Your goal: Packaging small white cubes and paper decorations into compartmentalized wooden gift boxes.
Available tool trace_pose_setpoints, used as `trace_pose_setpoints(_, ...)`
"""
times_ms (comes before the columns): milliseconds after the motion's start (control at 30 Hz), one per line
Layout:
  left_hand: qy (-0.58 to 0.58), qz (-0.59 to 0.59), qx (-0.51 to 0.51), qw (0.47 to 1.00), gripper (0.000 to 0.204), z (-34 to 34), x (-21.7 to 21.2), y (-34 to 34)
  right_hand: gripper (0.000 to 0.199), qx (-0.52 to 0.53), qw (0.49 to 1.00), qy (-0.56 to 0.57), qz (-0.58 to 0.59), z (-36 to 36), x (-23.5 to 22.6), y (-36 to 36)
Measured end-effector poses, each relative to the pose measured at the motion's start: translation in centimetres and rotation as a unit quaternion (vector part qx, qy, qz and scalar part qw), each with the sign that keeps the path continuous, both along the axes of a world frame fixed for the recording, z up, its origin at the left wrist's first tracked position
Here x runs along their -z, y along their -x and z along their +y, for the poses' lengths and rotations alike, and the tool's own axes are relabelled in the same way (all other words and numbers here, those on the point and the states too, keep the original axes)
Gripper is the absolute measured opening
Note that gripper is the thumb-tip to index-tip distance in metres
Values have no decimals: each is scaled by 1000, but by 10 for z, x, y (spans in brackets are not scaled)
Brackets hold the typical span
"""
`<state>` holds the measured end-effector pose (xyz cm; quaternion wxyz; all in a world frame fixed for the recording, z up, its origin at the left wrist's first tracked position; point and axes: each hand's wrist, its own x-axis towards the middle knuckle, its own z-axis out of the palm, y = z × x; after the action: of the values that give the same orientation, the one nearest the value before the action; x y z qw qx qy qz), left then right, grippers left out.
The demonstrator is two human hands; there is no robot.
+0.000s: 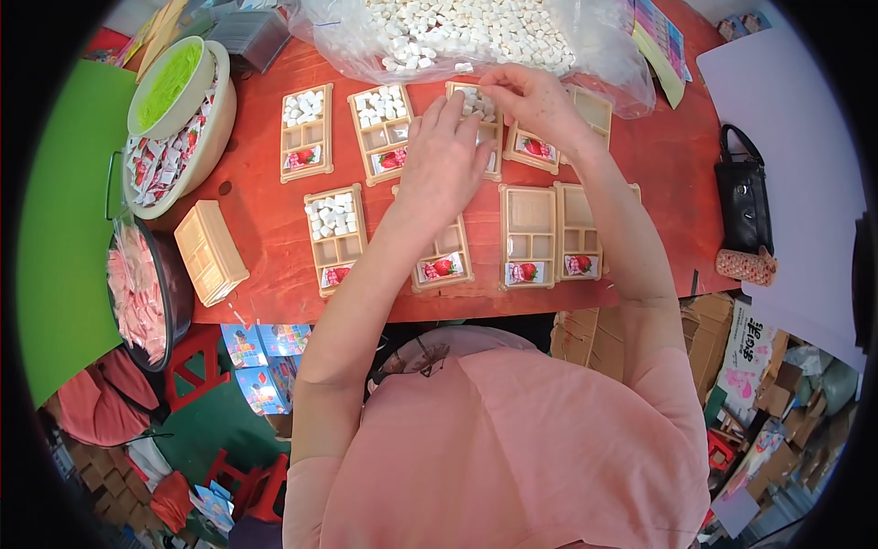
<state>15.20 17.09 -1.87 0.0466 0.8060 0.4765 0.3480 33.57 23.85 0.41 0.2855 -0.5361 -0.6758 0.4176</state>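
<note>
My left hand (pixel 445 151) lies with stretched fingers across a beige compartment tray (pixel 497 137) in the back row, partly hiding it. White marshmallows (pixel 477 103) fill the tray's large compartment beneath the fingertips. At its far right corner my right hand (pixel 533 99) is closed in a pinch; whatever is between the fingertips is hidden. Two trays to the left, the nearer one (pixel 380 137) and the farther one (pixel 306 133), hold marshmallows and a strawberry-print packet each. Another filled tray (pixel 336 238) stands in the front row. My left forearm partly covers a tray (pixel 442 252) there.
A clear plastic bag (pixel 338 41) of loose marshmallows spreads along the back. Trays with bare large compartments (pixel 530 210) stand front right. Stacked trays (pixel 210 252), a bowl of green shreds (pixel 187 55), a basin of packets (pixel 224 110) and a black tub (pixel 178 284) line the left.
</note>
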Motion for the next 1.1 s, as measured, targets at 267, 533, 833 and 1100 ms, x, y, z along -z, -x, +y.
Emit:
trace_pose_setpoints(267,64,62,55,995,35,3,8,1,22,-12,968,-144,-206,-9,2,-35)
trace_pose_setpoints(533,63,126,45,989,46,7,12,-8,17,-45,936,-158,-312,-12,-1,-16)
trace_pose_setpoints(833,59,97,53,992,49,-13,13,-1,20,-44,970,-165,-175,7,19,8)
trace_pose_setpoints(1100,61,83,63,993,53,-9,10,2,18,30,954,-215,-207,15,20,-7)
